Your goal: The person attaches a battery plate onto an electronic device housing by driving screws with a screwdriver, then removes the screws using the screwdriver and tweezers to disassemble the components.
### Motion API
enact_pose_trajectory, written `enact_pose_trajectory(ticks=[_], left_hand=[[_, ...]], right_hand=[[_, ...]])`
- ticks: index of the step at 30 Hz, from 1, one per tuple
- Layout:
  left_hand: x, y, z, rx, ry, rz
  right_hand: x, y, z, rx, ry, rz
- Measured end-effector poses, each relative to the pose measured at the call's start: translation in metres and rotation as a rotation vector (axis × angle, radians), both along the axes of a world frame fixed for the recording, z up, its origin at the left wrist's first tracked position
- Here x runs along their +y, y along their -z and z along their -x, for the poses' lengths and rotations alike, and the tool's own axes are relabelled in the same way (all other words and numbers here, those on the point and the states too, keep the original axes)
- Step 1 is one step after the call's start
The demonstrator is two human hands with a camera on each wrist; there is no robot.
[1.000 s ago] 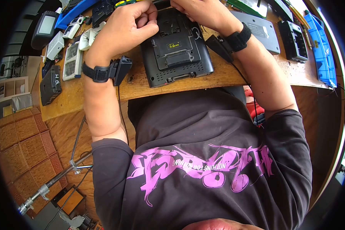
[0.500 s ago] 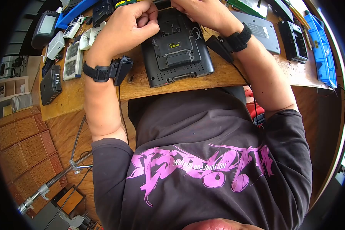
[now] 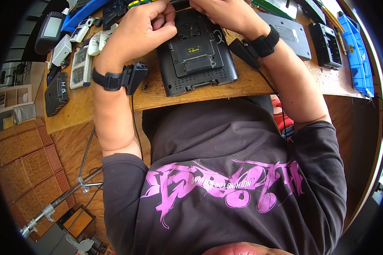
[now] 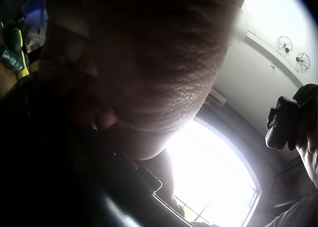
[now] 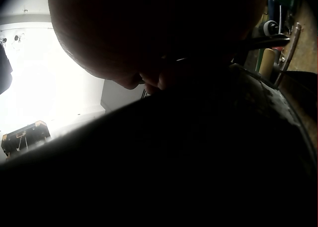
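Observation:
A black flat-backed device (image 3: 195, 55), like a small monitor with a battery plate and a yellow logo, lies face down near the table's front edge. Over its far left corner is my left hand (image 3: 142, 32), fingers curled and thumb close to the index finger; cannot tell whether they pinch something small. My right hand (image 3: 232, 17) is bent over the far right end of the device, its fingertips mostly out of frame. From that hand, in the right wrist view, a thin dark metal tool (image 5: 271, 40) sticks out. Both wrist views are very dark around the fingers.
Left of the device stand a black box (image 3: 57, 95) with white marks, a white case (image 3: 81, 63) and a black unit with a grey screen (image 3: 51, 32). To the right are a flat grey device (image 3: 287, 34), a black open housing (image 3: 325, 44) and a blue tray (image 3: 359, 59).

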State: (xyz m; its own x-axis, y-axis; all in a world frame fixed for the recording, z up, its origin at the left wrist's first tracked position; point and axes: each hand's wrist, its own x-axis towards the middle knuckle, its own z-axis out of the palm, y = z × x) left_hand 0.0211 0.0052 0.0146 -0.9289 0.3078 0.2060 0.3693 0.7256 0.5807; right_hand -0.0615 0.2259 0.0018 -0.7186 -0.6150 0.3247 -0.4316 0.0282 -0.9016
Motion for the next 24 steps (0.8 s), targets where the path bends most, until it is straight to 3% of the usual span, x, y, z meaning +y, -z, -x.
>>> enact_pose_trajectory(ticks=[13,15,16,18,19,20,22,24], left_hand=[[0.0,-0.003,0.0,0.003,0.0,0.025],[-0.004,-0.001,0.002,0.017,0.018,0.031],[-0.007,-0.001,0.002,0.026,0.033,0.038],[-0.011,-0.003,0.001,-0.016,0.008,0.038],[-0.013,-0.002,0.001,-0.046,0.025,-0.048],[-0.015,-0.002,0.001,-0.076,0.044,-0.134],[-0.02,-0.006,0.0,-0.048,0.07,-0.158],[-0.023,-0.01,-0.002,0.048,0.234,-0.246]], right_hand=[[0.002,-0.005,0.001,-0.06,-0.046,0.036],[0.007,-0.018,-0.005,-0.126,-0.005,0.104],[0.008,-0.023,-0.008,-0.233,-0.138,0.299],[0.005,-0.037,-0.017,-0.278,-0.141,0.392],[-0.008,-0.03,-0.003,-0.065,-0.271,0.488],[-0.007,-0.032,-0.003,-0.061,-0.282,0.486],[-0.006,-0.062,-0.023,-0.106,-0.412,0.243],[-0.008,-0.076,-0.025,0.011,-0.404,0.162]])
